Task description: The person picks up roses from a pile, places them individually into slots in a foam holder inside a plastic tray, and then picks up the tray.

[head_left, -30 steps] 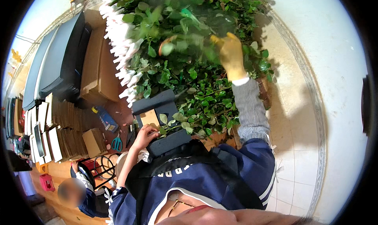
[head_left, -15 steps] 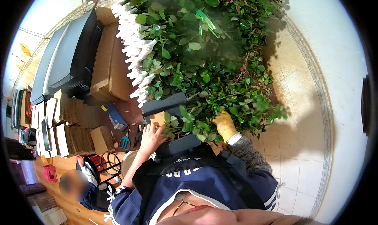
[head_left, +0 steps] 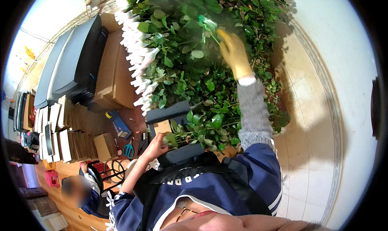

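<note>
My bare left hand [head_left: 156,147] is closed at the edge of a brown cardboard piece [head_left: 163,127], which sits in a black padded stand [head_left: 167,112]. Leafy stems [head_left: 202,130] lie across this stand beside my fingers. Up over the large heap of leafy flower stems [head_left: 190,75], my right hand [head_left: 234,55], in a yellow glove, reaches out with its fingers apart. Its fingertips are at a bundle of green and clear plastic strips [head_left: 208,24] lying on the leaves. White netting sleeves [head_left: 141,61] cover the stems' left ends.
To the left stand stacked cardboard pieces [head_left: 76,138], grey-black sheets [head_left: 76,61] and tall brown cardboard [head_left: 111,69]. Teal scissors [head_left: 128,150] and a blue box [head_left: 120,124] lie on the table. Another person [head_left: 87,192] sits at lower left. A white wall [head_left: 347,69] bounds the right.
My right hand has moved from the near stems up and away to the green strips. My left hand stays by the cardboard, its fingers now more curled.
</note>
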### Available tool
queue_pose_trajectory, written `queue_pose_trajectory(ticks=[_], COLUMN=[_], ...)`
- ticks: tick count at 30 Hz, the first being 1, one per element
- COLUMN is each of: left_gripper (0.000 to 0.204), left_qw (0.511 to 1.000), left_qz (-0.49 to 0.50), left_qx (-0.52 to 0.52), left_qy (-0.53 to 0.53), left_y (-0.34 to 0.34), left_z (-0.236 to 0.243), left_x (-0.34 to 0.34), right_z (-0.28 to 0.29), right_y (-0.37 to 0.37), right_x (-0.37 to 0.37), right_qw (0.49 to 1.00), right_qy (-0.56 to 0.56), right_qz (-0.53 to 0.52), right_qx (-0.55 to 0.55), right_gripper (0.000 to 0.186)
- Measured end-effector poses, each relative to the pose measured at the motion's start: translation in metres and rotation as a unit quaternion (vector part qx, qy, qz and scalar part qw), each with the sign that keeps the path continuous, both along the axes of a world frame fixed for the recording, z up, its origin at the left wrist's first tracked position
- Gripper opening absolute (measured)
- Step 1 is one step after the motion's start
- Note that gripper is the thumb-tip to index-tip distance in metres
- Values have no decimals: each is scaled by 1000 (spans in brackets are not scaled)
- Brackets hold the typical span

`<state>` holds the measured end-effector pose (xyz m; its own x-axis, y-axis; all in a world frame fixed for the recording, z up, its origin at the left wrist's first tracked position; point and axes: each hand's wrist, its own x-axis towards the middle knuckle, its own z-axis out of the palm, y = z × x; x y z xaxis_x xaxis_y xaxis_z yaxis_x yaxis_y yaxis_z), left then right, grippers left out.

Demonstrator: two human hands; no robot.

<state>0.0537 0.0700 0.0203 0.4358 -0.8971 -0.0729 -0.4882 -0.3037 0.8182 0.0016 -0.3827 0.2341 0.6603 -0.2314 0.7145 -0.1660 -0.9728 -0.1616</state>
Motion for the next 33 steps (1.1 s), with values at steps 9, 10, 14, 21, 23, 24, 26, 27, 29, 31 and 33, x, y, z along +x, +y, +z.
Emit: queue_pose_trajectory(ticks=[9, 10, 14, 21, 23, 24, 26, 27, 29, 31, 33], left_gripper=[60, 58, 65, 75, 79, 81, 75, 70, 57, 52, 49], left_qw=[995, 994, 991, 969, 980, 988, 965, 974, 978, 979, 981], left_qz=[-64, -70, -25, -5, -16, -9, -20, -40, -59, -51, -52], left_qx=[42, 73, 3, 60, 44, 36, -33, 106, 87, 65, 68], left_qy=[-65, -45, -129, -239, -194, -150, -260, -196, -179, -187, -171], left_y=[5, 2, 7, 8, 6, 4, 10, 10, 6, 9, 4], left_z=[-20, -20, -17, -10, -12, -11, -13, -14, 8, 7, 13], left_x=[13, 15, 5, -4, -2, -2, -6, -3, -4, -4, -3], right_z=[-59, -51, -21, -28, -36, -44, -31, -41, -71, -112, -144], right_y=[-32, -33, 21, 86, 75, 75, 99, 112, 125, 133, 131], right_x=[51, 46, 28, -28, -59, -73, -90, -97, -115, -125, -134], right_qw=[979, 982, 993, 993, 992, 984, 960, 924, 859, 819, 821], right_qy=[78, 84, 51, 37, 92, 157, 240, 357, 483, 547, 555], right_qz=[-138, -113, -74, 99, 49, 13, 49, 12, -34, -63, -55], right_qx=[-128, -123, -74, -57, -77, -89, -137, -138, -166, -159, -124], right_gripper=[53, 57, 43, 27, 26, 26, 28, 27, 26, 19, 17])
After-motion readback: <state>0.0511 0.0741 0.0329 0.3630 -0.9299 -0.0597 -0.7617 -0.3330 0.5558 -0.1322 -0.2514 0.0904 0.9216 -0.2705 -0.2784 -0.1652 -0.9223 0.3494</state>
